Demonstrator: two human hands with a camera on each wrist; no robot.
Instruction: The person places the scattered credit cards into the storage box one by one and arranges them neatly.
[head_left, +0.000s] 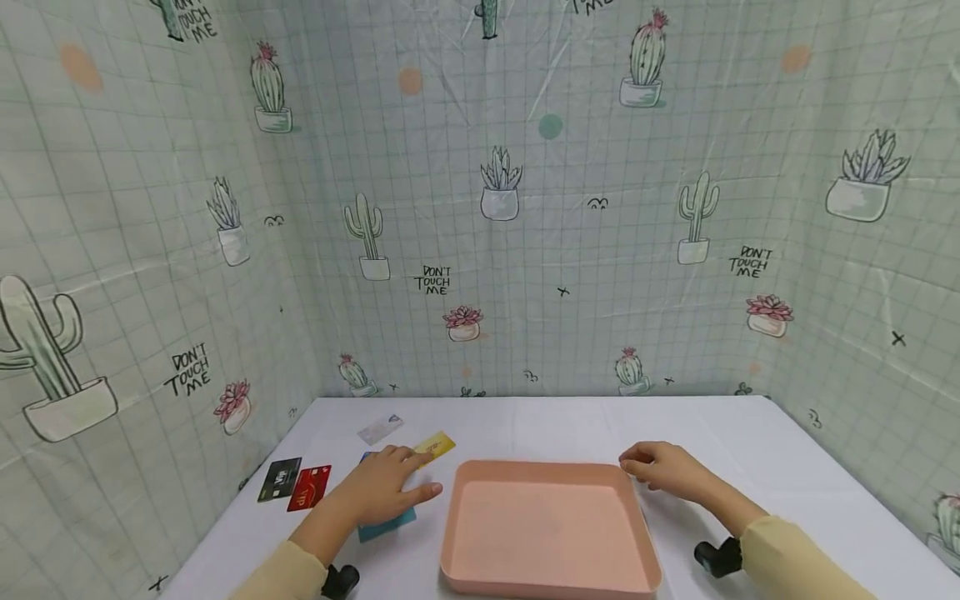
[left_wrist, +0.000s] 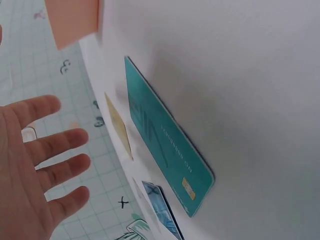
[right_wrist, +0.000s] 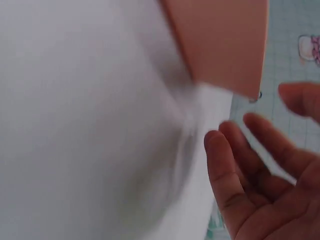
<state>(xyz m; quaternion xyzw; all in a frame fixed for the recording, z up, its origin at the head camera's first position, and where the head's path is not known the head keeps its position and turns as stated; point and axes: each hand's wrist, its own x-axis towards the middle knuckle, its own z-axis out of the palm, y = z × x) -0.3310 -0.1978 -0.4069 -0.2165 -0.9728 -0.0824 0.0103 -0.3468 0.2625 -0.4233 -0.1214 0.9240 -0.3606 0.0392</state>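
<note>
Teal, the card (left_wrist: 161, 136) we see left of the tray (head_left: 551, 529), below the empty left hand (head_left: 384, 487) with fingers loosely extended, could skid if its thin edge were pushed, while the right hand (head_left: 666, 469), loosely bent, holds nothing.

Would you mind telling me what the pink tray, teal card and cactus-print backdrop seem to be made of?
Pink tray: probably smooth, matte plastic, given its even colour and rounded corners, though coated metal is possible.
Teal card: seemingly stiff plastic with a satin finish; it is thin and flat, with a gold chip.
Cactus-print backdrop: thin fabric or plastic sheeting, faintly shiny, judging by its creases.
</note>
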